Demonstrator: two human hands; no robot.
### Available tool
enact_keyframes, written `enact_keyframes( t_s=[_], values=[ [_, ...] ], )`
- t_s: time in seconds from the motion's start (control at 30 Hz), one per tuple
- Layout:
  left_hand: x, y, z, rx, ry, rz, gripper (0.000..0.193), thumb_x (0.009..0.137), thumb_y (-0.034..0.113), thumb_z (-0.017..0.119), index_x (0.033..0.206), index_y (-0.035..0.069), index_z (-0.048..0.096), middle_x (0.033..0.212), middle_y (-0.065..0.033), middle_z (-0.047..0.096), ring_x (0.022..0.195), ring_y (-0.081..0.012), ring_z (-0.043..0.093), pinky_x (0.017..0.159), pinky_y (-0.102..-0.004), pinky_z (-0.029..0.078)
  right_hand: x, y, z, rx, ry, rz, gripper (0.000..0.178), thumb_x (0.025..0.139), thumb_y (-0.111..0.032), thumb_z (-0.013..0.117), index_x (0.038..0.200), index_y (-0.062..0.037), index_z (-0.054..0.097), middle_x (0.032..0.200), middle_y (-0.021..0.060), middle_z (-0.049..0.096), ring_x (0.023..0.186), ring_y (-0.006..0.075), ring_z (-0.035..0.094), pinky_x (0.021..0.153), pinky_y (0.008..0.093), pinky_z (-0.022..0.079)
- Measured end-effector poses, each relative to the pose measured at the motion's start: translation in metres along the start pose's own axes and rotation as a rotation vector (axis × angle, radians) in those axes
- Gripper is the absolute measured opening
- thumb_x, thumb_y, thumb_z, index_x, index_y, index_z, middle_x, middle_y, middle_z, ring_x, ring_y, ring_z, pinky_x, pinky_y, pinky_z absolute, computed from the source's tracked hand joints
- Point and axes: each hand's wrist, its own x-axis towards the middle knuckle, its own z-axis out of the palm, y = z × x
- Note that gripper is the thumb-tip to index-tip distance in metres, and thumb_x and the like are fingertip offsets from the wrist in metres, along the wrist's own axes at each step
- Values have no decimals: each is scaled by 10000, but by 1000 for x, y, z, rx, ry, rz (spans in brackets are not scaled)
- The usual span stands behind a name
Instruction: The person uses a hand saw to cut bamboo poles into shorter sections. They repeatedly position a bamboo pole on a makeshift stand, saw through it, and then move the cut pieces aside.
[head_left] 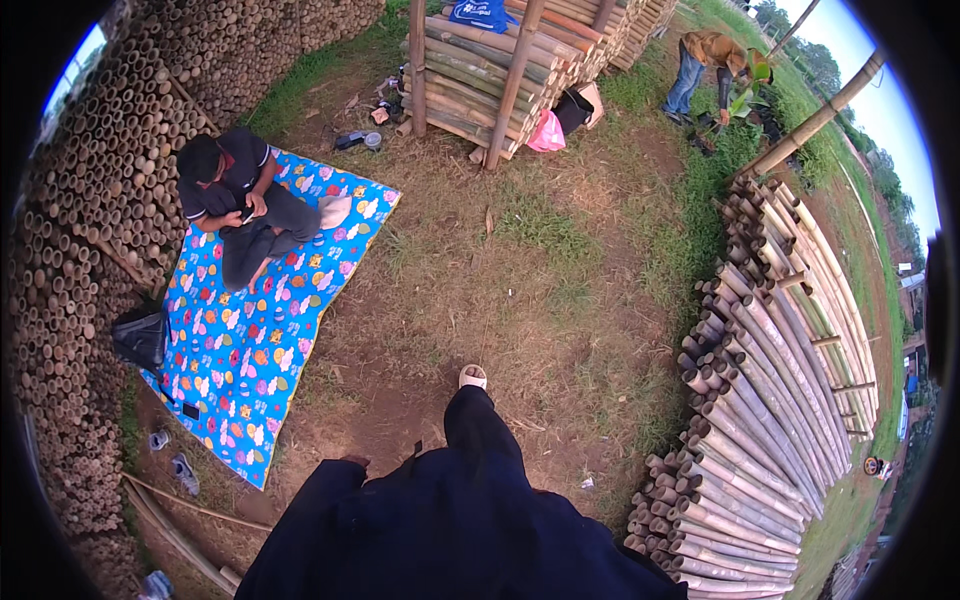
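Only a sliver of my left hand (356, 461) shows past the dark sleeve (325, 490); its fingers are too hidden to read. It hangs over bare soil, close to the right edge of a blue patterned mat (240, 350). My right hand is out of the picture. Dark clothing fills the lower middle, and one foot in a light sandal (472, 377) is stretched forward on the dry grass.
A person (240, 200) sits on the mat with a small object in hand; a phone (191, 411) and black bag (140, 338) lie nearby. Shoes (184, 474) rest beside it. Bamboo poles (740, 440) line the right, with stacks behind. Another person (705, 65) bends among plants.
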Motion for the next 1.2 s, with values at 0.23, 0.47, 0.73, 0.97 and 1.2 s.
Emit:
enact_keyframes(
  t_s=[0.23, 0.47, 0.73, 0.97, 1.2],
  values=[
    [-26, 85, -177, -1094, 288, -269, 625, 871, 487, 773, 1339, 84, 678, 1291, -148, 710, 1284, -303, 627, 1121, -393, 460, -67, -338, 52, -156, -76, -474, 527, 1003, -379, 678, 1451, -167, 498, 1218, 206, 690, 944, 349, 733, 715, 487, 614],
    [12, 107, -309, -928, 416, -30, 713, 865, 541, 771, 1446, 161, 608, 1548, -240, 481, 1499, -354, 387, 1231, -451, 309, -125, -541, 151, -536, -199, -548, 704, 954, -355, 770, 1540, -174, 424, 1253, 174, 684, 988, 293, 721, 771, 454, 599],
    [88, 91, -456, -1092, 436, 65, 594, 858, 556, 763, 1374, 274, 679, 1610, -251, 381, 1501, -402, 363, 1230, -487, 309, -119, -604, 263, -1417, -468, -464, 802, 905, -556, 725, 1549, -147, 474, 1441, 208, 605, 1264, 334, 628, 1073, 416, 494],
    [120, 43, -564, -937, 456, 52, 326, 881, 351, 768, 1134, 144, 769, 1279, -160, 657, 1256, -340, 603, 1091, -449, 472, -206, -746, 403, -1970, -239, -880, 721, 844, -456, 747, 1505, -252, 540, 1507, 191, 527, 1402, 394, 487, 1198, 475, 368],
    [126, 41, -649, -1412, 362, -294, 354, 969, 295, 680, 1253, 83, 678, 1105, -202, 693, 1128, -314, 670, 1044, -468, 489, -313, -854, 562, -2559, -484, -856, 847, 819, -387, 777, 1577, -360, 401, 1667, 82, 341, 1551, 315, 282, 1212, 594, 263]
  ],
)
